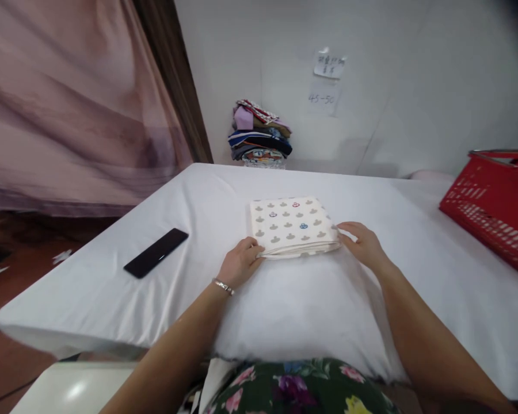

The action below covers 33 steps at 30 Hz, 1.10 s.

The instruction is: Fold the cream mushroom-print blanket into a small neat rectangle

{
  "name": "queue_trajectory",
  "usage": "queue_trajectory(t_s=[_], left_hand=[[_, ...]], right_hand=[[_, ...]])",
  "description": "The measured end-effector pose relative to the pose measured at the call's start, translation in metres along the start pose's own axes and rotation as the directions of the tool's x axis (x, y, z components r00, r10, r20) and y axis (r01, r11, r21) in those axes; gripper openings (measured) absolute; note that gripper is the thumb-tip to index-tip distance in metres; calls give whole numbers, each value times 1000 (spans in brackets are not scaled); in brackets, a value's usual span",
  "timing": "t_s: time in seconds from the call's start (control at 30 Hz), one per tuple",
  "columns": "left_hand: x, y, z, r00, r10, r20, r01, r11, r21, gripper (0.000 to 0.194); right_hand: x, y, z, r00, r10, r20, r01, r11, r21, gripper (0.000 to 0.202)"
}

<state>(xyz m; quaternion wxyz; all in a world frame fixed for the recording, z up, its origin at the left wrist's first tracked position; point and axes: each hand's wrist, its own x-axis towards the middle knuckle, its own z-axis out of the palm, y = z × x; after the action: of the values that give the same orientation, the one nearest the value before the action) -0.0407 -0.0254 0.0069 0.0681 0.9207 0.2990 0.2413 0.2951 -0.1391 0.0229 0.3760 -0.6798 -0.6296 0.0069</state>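
Observation:
A folded white cloth (288, 222) printed with rows of small grey motifs, plus a few red and blue ones, lies flat in front of me. Its layered folded edge faces my body. At the near left corner, my left hand (240, 262) is closed on the cloth, with a bracelet on the wrist. My right hand (363, 244) pinches the near right corner between thumb and fingers; part of that grip is hidden. Both corners rest on the white-covered table (216, 198).
A black phone-like slab (156, 253) lies on the table's left side. Folded clothes (259, 135) are stacked against the back wall, below paper notes (329, 64). A red plastic basket (496, 201) stands at the right. A pinkish curtain (82, 103) hangs at the left.

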Motion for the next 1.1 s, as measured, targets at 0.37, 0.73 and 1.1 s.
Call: queue_trajectory(t_s=[0.37, 0.73, 1.1], left_hand=[[3, 2, 2, 975, 75, -209, -64, 996, 58, 18], [10, 9, 11, 985, 118, -122, -112, 992, 55, 22], [8, 14, 4, 997, 44, -57, -46, 998, -34, 19]], right_hand=[[-7, 11, -10, 979, 116, 166, -130, 989, 74, 26], [-7, -5, 4, 987, 139, 79, -125, 978, -168, 26], [-6, -12, 11, 942, 293, 163, -244, 932, -270, 15]])
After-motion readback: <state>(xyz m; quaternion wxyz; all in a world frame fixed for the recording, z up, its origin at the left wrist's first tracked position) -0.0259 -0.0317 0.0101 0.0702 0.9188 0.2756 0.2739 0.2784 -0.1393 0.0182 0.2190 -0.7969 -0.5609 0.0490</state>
